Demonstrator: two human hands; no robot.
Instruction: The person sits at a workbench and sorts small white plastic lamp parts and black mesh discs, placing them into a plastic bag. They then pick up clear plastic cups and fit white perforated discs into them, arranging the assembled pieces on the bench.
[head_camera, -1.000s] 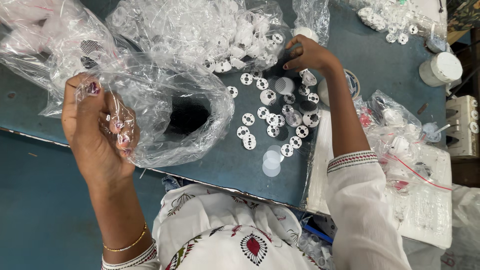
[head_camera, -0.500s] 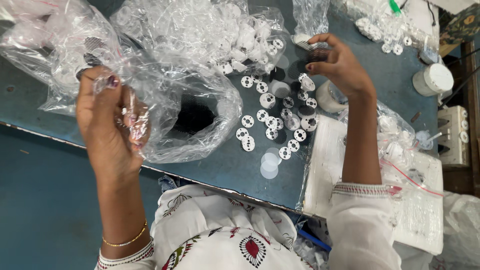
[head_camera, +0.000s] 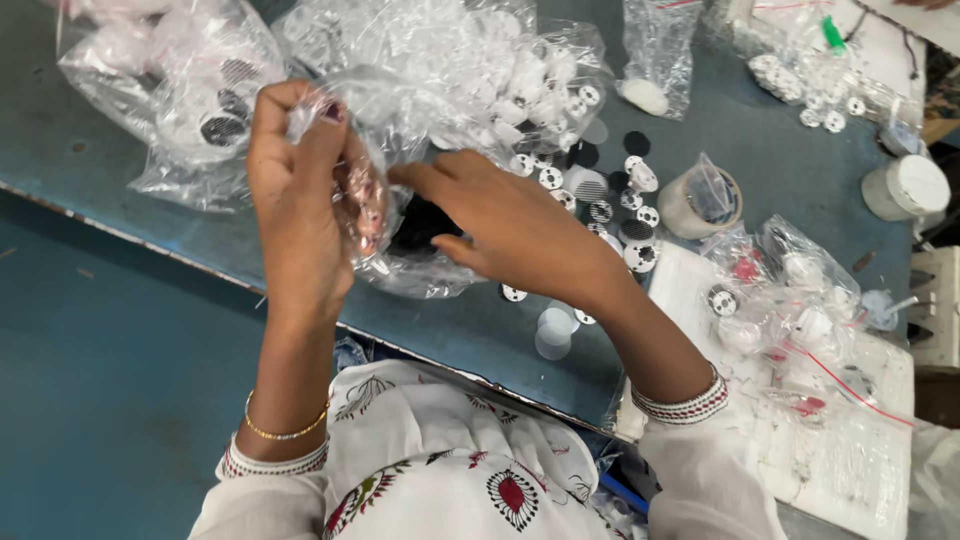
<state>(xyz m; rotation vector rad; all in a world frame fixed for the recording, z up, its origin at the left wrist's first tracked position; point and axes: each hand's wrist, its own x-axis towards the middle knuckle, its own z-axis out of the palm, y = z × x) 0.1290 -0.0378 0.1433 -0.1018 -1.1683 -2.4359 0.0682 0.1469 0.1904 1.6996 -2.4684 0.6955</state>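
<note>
— Above the near edge of the tabletop (head_camera: 470, 330), from the head view, how far along are you?

— Partway, by the look of it. Your left hand (head_camera: 300, 200) is closed on the gathered mouth of a clear plastic bag (head_camera: 400, 110), pinching the film up off the surface. Your right hand (head_camera: 500, 225) reaches to the same bag with fingers narrowed at the opening; whether it holds a piece, you cannot tell from here.

— What seems done, and what is left?

— Some round pieces already sit inside the bag. A scatter of small black-and-white discs (head_camera: 625, 215) lies loose just beyond your right hand, so a good share looks unbagged.

— And the surface around you?

— A worn blue-green tabletop, crowded: another filled bag (head_camera: 190, 90) at far left, a white lidded jar (head_camera: 910, 185) at far right, a roll of tape (head_camera: 700, 205) near the discs, and a red-edged bag of parts (head_camera: 800, 310) resting on white sheets (head_camera: 830, 450). Beside you, the floor (head_camera: 100, 380) is plain blue.
</note>
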